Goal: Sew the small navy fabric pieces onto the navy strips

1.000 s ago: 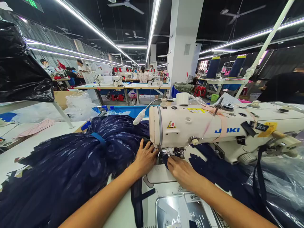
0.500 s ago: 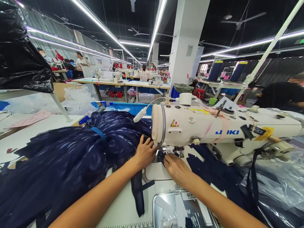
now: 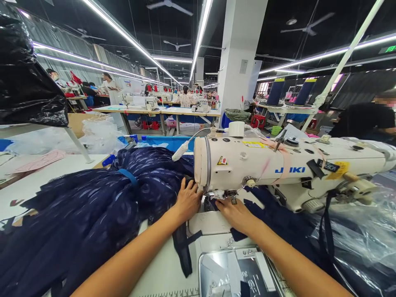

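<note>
Hands press flat, fingers spread, gripping nothing: left hand (image 3: 189, 201) steadies the dark blue cloth (image 3: 93, 210); right hand (image 3: 236, 214) pins the strip (image 3: 216, 205) just past its fingertips under the sewing machine (image 3: 278, 169).

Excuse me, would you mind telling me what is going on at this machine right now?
A person is working at a white sewing machine. The left hand lies flat on navy fabric just left of the needle area, and the right hand presses a dark piece beneath the machine head. A large heap of that fabric lies on the table.
</note>
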`<state>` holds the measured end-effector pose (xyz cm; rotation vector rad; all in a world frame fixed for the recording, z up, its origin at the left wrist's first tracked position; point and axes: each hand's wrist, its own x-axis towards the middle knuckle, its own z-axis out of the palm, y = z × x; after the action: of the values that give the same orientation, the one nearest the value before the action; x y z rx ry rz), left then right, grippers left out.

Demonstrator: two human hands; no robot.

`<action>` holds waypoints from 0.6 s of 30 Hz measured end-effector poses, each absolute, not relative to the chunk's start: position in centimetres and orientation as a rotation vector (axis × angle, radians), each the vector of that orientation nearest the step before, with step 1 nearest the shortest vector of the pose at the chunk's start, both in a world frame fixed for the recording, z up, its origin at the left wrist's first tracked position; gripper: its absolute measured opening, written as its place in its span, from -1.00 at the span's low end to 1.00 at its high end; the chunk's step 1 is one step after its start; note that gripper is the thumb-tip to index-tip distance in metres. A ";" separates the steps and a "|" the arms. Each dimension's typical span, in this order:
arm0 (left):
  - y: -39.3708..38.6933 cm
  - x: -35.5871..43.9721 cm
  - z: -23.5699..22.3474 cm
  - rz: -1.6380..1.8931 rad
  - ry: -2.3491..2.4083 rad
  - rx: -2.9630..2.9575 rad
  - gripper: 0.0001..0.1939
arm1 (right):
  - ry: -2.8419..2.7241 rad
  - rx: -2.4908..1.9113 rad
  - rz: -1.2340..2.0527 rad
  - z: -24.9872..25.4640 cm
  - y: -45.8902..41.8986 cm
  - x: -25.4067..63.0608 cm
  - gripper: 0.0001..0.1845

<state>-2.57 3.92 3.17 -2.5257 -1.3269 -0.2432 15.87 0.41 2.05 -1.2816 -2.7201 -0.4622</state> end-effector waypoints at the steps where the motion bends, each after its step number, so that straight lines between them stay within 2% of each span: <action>1: 3.4 -2.5 3.4 -0.215 -1.331 -2.518 -0.76 | -2.704 -1.252 -0.478 2.0 0.7 16.4 -0.71; 4: 0.9 -3.2 4.5 -0.158 -1.222 -2.555 -0.72 | -2.647 -1.148 -0.503 1.8 1.5 17.7 -0.78; 8: -3.5 -6.1 5.1 -0.144 -1.026 -2.736 -0.79 | -2.640 -1.089 -0.525 1.7 1.7 18.1 -0.79; 13: -6.8 -9.0 3.5 -0.333 -0.816 -2.678 -0.83 | -2.675 -1.146 -0.485 2.4 0.9 17.5 -0.79; 18: -7.1 -8.5 2.9 -0.310 -0.722 -2.603 -0.87 | -2.719 -1.281 -0.378 2.9 0.3 17.5 -0.80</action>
<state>-8.48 -7.13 2.91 -2.6032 -0.7219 -0.3096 17.48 0.33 2.94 -1.2811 -2.7193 -0.3781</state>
